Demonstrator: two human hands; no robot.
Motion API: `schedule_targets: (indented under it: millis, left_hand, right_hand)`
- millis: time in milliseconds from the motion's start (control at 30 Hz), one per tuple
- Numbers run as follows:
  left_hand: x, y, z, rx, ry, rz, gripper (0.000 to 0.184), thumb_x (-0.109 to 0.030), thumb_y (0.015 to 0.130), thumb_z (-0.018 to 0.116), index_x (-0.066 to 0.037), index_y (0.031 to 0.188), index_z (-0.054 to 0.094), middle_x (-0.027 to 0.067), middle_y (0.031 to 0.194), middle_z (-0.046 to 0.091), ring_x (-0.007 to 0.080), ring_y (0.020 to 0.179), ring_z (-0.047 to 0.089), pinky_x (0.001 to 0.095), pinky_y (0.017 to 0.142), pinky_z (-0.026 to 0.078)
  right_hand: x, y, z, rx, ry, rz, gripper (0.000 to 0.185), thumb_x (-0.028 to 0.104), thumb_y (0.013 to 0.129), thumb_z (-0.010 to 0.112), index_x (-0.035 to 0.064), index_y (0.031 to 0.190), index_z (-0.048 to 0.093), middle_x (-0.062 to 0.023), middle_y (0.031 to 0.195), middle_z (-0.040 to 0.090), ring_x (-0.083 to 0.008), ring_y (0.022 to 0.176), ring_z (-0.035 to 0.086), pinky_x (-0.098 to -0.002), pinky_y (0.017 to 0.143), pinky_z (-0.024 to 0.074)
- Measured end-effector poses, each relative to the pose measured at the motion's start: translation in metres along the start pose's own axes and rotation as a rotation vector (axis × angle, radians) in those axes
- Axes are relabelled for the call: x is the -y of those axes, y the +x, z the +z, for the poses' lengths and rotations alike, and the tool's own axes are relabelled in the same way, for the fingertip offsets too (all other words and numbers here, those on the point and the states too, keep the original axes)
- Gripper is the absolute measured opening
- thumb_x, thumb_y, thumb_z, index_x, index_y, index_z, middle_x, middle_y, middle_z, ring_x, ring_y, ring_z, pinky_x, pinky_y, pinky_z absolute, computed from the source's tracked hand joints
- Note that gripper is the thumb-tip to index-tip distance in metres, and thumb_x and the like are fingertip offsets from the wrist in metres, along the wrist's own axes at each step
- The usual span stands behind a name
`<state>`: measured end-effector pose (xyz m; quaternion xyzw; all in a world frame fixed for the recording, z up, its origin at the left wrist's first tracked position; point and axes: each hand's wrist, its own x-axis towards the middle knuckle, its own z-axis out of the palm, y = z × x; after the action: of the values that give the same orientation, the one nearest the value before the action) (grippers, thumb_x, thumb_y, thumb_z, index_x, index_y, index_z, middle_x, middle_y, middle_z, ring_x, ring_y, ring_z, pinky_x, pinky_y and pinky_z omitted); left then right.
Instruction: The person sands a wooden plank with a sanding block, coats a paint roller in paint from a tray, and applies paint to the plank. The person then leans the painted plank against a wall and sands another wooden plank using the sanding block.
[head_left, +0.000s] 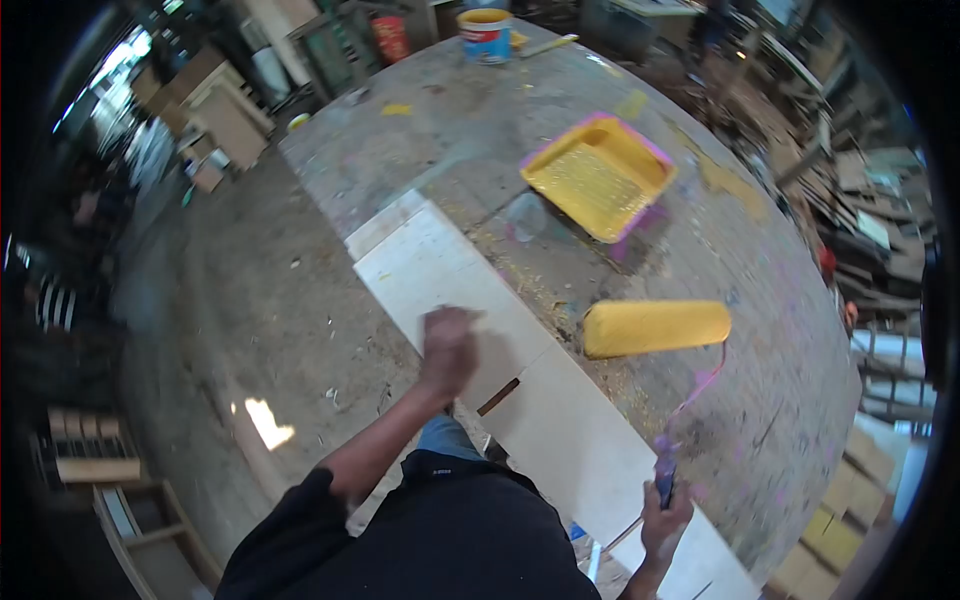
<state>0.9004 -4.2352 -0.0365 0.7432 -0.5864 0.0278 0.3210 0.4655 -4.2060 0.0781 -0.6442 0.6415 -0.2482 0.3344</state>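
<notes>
My right hand [667, 517] is wrapped round the handle of a paint roller [657, 329], whose yellow, paint-covered sleeve is over the table beside a long white board [585, 425]. Over the board's left part is my left hand [450, 350], blurred, its fingers curled in; whatever they hold, if anything, I cannot make out. A dark slot cuts into the board's near edge close to that hand. Further back, a yellow paint tray [598, 172] with pink edges lies on the table, wet yellow paint in it.
The round-looking, paint-stained table [450, 110] carries a paint bucket [485, 38] at its far edge, with a yellow-tipped stick or brush [550, 46] beside it. A clear cup-like item [526, 215] is near the tray. Wood scraps [780, 120] pile up at right; panels [225, 120] lean at left.
</notes>
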Motion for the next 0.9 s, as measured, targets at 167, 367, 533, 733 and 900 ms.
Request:
schedule_targets:
  millis: [167,367,533,733,900]
  left_hand:
    - [0.077,-0.154,-0.067,-0.125,-0.277,-0.697,0.032,-0.003,0.09,0.061,0.001,0.121,0.07,0.0135,0.112,0.073,0.0291,0.108,0.067,0.0416,0.095,0.049]
    - [0.041,-0.197,-0.045,0.227,-1.321,-1.212,0.056,-0.006,0.099,0.059,0.002,0.153,0.049,0.0144,0.145,0.064,0.0232,0.129,0.064,0.0382,0.111,0.048]
    - [0.02,-0.211,-0.002,0.43,-1.552,-1.145,0.061,-0.006,0.099,0.058,0.005,0.157,0.042,0.0162,0.15,0.059,0.0242,0.136,0.058,0.0357,0.118,0.041]
    - [0.006,-0.186,-0.013,0.605,-1.6,-0.857,0.064,-0.007,0.096,0.061,0.002,0.157,0.044,0.0128,0.153,0.056,0.0206,0.144,0.048,0.0339,0.12,0.037]
    - [0.005,-0.175,-0.027,0.657,-1.571,-0.853,0.066,-0.009,0.097,0.062,0.001,0.159,0.042,0.0129,0.155,0.054,0.021,0.144,0.047,0.0341,0.121,0.036]
  right_hand:
    - [0.004,0.017,0.018,0.35,-0.122,-0.22,0.038,0.01,0.089,0.078,-0.0016,0.123,0.066,-0.0165,0.09,0.069,-0.0273,0.069,0.066,-0.0367,0.063,0.052]
    - [0.044,0.049,0.08,0.605,-0.273,-0.42,0.041,0.018,0.093,0.077,0.0018,0.128,0.064,-0.0239,0.095,0.072,-0.0426,0.079,0.073,-0.0462,0.066,0.0564]
    - [0.069,0.075,0.137,0.608,-0.348,-0.592,0.042,0.019,0.093,0.076,0.0024,0.13,0.063,-0.0256,0.097,0.072,-0.0466,0.085,0.071,-0.0511,0.07,0.0566]
    - [0.147,0.116,0.231,0.586,-0.252,-0.732,0.036,0.02,0.095,0.069,0.0033,0.127,0.063,-0.0276,0.098,0.071,-0.0501,0.091,0.069,-0.0535,0.077,0.0543]
    - [0.184,0.156,0.309,0.556,-0.248,-0.811,0.035,0.023,0.095,0.068,0.0021,0.122,0.063,-0.029,0.095,0.069,-0.0517,0.089,0.067,-0.0557,0.075,0.0527]
